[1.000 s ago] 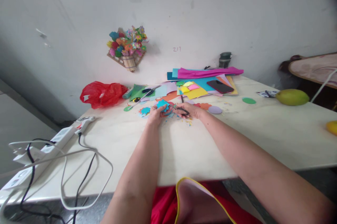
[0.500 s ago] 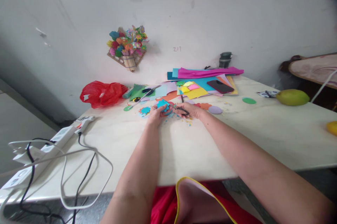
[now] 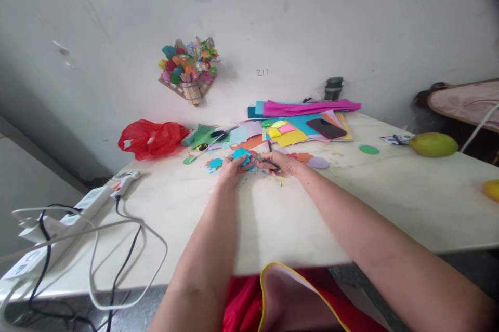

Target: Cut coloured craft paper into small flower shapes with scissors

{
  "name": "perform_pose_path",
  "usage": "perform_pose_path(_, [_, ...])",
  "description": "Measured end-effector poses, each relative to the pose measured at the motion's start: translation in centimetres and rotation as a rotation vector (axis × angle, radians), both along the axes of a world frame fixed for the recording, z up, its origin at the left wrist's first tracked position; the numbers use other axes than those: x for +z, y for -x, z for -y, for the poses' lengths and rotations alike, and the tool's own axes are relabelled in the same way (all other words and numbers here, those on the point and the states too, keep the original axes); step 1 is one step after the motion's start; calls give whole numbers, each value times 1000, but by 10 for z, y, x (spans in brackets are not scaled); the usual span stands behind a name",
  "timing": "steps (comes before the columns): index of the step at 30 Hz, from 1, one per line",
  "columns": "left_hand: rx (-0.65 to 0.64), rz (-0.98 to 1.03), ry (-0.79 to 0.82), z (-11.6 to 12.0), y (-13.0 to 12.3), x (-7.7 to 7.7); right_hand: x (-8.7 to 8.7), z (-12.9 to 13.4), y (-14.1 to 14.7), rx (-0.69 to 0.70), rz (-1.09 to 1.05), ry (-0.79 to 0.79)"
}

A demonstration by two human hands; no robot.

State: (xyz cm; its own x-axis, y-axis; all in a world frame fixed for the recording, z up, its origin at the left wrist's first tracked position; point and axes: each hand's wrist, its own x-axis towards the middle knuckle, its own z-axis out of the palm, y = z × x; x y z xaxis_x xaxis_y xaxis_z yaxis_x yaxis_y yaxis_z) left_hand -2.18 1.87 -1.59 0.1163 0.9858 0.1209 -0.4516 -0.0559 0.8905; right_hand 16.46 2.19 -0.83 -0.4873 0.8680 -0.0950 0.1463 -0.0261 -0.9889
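Note:
Between the thumb and fingers of my left hand (image 3: 231, 169) is a blue paper flower cut-out (image 3: 241, 155) with a scalloped edge. My right hand (image 3: 281, 162) is closed around the dark handles of a pair of scissors (image 3: 274, 165), whose blades point left and meet the flower's right edge. Another blue flower cut-out (image 3: 214, 163) lies on the table left of my left hand. Orange flower cut-outs (image 3: 303, 157) and a lilac paper oval (image 3: 318, 162) lie just right of my right hand. Tiny paper scraps (image 3: 279, 181) are scattered below both hands.
Coloured sheets (image 3: 300, 124) and a phone (image 3: 326, 128) lie at the back. A second pair of scissors (image 3: 220, 135) rests near a red plastic bag (image 3: 152, 138). A power strip (image 3: 83, 207) with loose cables is at left. A green-yellow fruit (image 3: 433, 144) sits at right.

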Motion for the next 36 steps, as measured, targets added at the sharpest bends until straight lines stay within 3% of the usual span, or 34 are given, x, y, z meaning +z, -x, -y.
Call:
perform_pose_path(9, [-13, -11, -1, 0, 1, 0, 1, 3, -2, 32, 3, -34])
perform_pose_path(18, [-21, -12, 9, 0, 1, 0, 7, 10, -4, 88, 61, -166])
perform_pose_path(36, [-21, -31, 16, 0, 2, 0, 8, 9, -2, 47, 18, -78])
